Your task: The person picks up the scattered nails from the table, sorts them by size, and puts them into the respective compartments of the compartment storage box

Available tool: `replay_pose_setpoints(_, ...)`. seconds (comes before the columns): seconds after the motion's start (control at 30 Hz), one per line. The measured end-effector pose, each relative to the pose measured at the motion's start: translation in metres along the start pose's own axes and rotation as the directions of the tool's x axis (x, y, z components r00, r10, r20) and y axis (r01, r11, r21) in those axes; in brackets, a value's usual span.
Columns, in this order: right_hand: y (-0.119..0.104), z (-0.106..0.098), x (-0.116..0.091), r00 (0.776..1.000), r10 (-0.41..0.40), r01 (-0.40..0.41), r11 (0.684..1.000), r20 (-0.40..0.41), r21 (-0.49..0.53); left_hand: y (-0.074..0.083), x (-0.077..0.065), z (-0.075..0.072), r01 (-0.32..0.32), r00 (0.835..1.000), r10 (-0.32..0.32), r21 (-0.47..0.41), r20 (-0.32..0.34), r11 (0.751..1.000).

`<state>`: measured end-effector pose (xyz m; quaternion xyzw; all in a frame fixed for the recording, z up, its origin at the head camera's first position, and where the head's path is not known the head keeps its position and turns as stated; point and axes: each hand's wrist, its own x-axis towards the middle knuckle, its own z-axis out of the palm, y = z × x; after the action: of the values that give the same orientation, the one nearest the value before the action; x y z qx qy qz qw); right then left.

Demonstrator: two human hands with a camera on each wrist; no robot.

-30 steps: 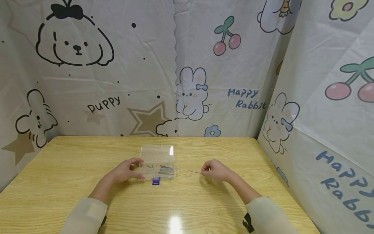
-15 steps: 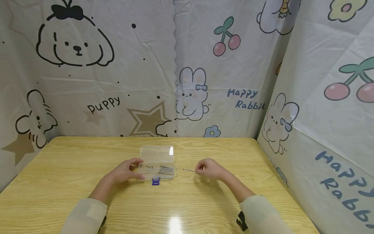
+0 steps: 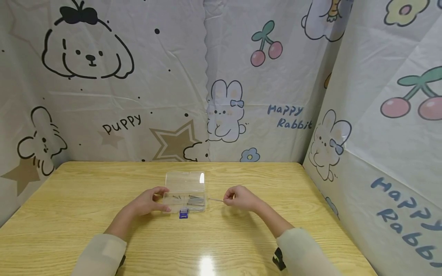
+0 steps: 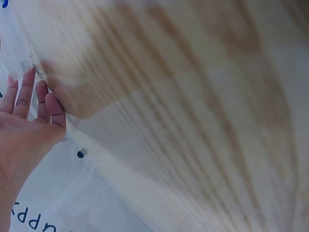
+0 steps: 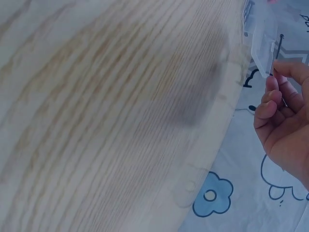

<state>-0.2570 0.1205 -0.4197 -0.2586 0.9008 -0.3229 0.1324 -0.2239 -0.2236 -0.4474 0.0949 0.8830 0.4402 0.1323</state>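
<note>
In the head view, a clear plastic box [image 3: 175, 208] lies on the table with its lid [image 3: 185, 181] raised at the back and a blue latch [image 3: 183, 213] at the front. My left hand [image 3: 147, 201] grips the box's left side, fingers behind and thumb in front. Several small nails [image 3: 194, 197] lie in its compartments. My right hand [image 3: 240, 197], just right of the box, pinches a long thin nail [image 3: 215, 199] between thumb and fingertips. The nail points left, its tip end close to the box's right wall; the right wrist view shows its small head [image 5: 281, 36] at that free end.
The wood-grain table [image 3: 148, 253] spreads around the box. A printed cloth [image 3: 165, 88] hangs behind the table's back edge, and another cloth side [image 3: 383, 153] closes off the right.
My right hand has moved left with the nail, bringing it up to the box's right side. My left hand and the box have stayed in place.
</note>
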Motion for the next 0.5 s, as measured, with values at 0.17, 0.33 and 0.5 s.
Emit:
replay_pose_setpoints(0.17, -0.006, 0.004, 0.004, 1.0, -0.008, 0.008, 1.0, 0.0, -0.016, 0.0, 0.0, 0.0, -0.005, 1.0, 0.005, 0.0, -0.005, 1.0)
replay_pose_setpoints(0.33, -0.011, 0.009, 0.007, 1.0, -0.009, 0.009, 1.0, -0.003, -0.019, 0.0, -0.001, 0.0, -0.012, 1.0, 0.012, 0.004, -0.008, 1.0)
replay_pose_setpoints(0.5, -0.017, 0.013, 0.01, 1.0, -0.015, 0.015, 1.0, -0.001, -0.028, 0.0, -0.001, 0.0, -0.005, 1.0, 0.005, 0.002, -0.003, 1.0)
